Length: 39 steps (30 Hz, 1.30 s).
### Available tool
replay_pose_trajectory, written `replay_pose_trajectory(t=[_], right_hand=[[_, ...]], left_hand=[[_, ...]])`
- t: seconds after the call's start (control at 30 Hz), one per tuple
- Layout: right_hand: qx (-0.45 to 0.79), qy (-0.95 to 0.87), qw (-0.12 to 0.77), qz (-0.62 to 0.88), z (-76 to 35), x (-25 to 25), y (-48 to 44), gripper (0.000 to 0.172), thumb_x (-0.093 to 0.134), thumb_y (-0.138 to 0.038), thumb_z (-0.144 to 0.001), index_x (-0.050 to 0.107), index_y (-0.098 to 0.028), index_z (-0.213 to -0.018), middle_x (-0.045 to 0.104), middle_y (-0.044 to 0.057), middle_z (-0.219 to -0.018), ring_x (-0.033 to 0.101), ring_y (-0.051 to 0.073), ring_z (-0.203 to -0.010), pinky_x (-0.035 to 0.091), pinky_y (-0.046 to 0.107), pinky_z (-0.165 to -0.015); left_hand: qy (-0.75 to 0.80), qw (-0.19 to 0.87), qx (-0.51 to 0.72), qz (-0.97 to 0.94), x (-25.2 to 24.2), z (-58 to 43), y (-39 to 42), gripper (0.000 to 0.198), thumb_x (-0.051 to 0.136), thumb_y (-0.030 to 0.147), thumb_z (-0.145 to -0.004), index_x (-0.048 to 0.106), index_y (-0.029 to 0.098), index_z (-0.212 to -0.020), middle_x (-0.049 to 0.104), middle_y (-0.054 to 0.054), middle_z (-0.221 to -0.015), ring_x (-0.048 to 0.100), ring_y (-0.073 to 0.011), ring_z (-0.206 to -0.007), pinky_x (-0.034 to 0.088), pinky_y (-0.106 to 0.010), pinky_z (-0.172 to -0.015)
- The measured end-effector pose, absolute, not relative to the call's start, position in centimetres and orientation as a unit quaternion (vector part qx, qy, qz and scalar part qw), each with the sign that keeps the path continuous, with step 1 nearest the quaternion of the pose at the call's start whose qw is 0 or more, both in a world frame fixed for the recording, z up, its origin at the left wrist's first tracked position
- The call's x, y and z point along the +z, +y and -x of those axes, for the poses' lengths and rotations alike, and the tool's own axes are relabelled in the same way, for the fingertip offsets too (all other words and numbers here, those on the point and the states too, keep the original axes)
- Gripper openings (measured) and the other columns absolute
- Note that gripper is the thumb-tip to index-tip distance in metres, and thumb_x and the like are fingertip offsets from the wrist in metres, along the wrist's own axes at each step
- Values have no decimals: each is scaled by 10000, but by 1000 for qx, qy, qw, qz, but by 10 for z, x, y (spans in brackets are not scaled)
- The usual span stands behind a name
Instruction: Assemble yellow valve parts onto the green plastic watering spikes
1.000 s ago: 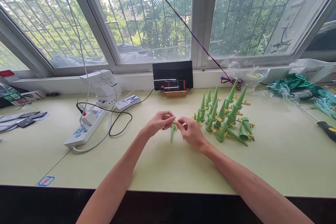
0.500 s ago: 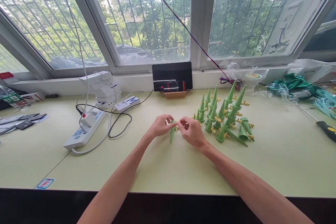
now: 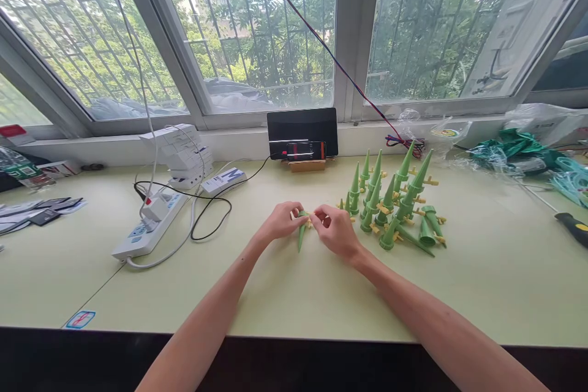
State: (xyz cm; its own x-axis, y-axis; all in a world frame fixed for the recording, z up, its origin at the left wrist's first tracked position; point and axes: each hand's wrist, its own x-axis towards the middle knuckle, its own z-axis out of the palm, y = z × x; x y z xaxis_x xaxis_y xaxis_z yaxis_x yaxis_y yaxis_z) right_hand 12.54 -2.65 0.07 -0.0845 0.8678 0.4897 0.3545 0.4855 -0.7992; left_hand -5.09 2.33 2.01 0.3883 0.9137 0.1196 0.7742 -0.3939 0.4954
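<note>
Above the middle of the table, a green plant watering spike (image 3: 301,237) points its tip down toward me. The closed fingers of my left hand (image 3: 283,220) hold it near its wide end. My right hand (image 3: 337,231) is closed in a pinch at the spike's right side, by its small yellow valve (image 3: 309,225); the fingertips partly cover it. To the right stand several upright green watering spikes (image 3: 373,203) with yellow valves. Two more spikes lie on their sides, among them one with its open end (image 3: 426,236) facing me.
A white power strip (image 3: 149,233) with plugs and cables lies left. Behind it are stacked white boxes (image 3: 181,153). A phone (image 3: 307,150) leans against a black tablet (image 3: 303,122) at the back. Green plastic wrapping (image 3: 509,150) and a screwdriver (image 3: 574,228) lie far right.
Almost nothing differs. Both hands keep their grip at the same spot, with only slight finger movement around the yellow valve; the whole view has shifted a little.
</note>
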Motion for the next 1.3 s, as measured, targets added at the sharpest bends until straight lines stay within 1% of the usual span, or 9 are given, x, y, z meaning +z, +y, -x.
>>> replay_pose_trajectory(t=[0.2,0.33,0.43,0.57,0.63,0.7,0.8,1.0,1.3], right_hand=[[242,-693,515,443,-126,-1,-25,193,555,-321,-877,583,-187,-741,585,-17,-642,442,99,-492,361,241,-516],[240,-689,514,450,-126,-1,-26,200,545,-334,-886,590,-190,-754,557,-23,-617,437,104,-492,362,244,-513],[245,-685,512,456,-126,-1,-26,203,533,-349,-890,590,-194,-771,549,-21,-610,439,110,-484,360,248,-499],[259,-677,511,462,-126,-1,-25,206,519,-364,-895,583,-194,-798,550,-15,-599,458,120,-472,365,252,-483],[262,-674,514,461,-127,-1,-25,208,506,-366,-903,578,-194,-811,548,-15,-589,475,125,-472,376,253,-490],[261,-674,516,460,-127,-1,-25,210,490,-365,-914,571,-194,-824,549,-17,-583,481,126,-465,378,254,-492],[254,-674,517,463,-127,-1,-25,210,472,-362,-928,561,-193,-840,558,-15,-590,481,124,-455,371,253,-489],[249,-670,519,469,-127,0,-26,230,450,-369,-939,552,-194,-832,556,-10,-594,482,123,-447,366,247,-475],[263,-670,516,463,-127,0,-26,216,476,-377,-925,558,-199,-834,566,-11,-588,479,125,-431,371,251,-462]], left_hand=[[516,211,218,-801,25,51,23,259,572,430,-796,675,194,-831,652,-45,-912,585,-143,-673,474,-277,-653],[514,280,247,-772,32,52,20,279,592,458,-791,635,183,-815,643,-28,-797,557,-122,-571,461,-267,-563],[503,335,269,-750,34,52,19,289,629,465,-782,629,179,-824,646,-35,-788,572,-132,-579,472,-271,-530],[466,399,315,-724,35,53,20,333,691,488,-759,616,172,-833,663,-54,-817,644,-187,-736,552,-340,-650],[451,430,330,-709,36,54,20,354,696,499,-769,606,168,-851,668,-57,-848,669,-201,-785,562,-382,-727],[436,453,340,-700,39,55,19,358,687,504,-787,597,166,-863,663,-59,-896,684,-207,-815,557,-393,-764],[417,466,347,-699,44,56,18,351,676,503,-804,591,168,-869,649,-54,-914,683,-206,-835,548,-374,-762],[411,459,355,-703,46,56,17,346,663,496,-816,573,166,-862,616,-41,-875,658,-186,-791,532,-349,-735],[411,454,361,-703,45,56,16,344,653,498,-822,574,169,-889,618,-39,-827,645,-194,-800,524,-356,-756]])
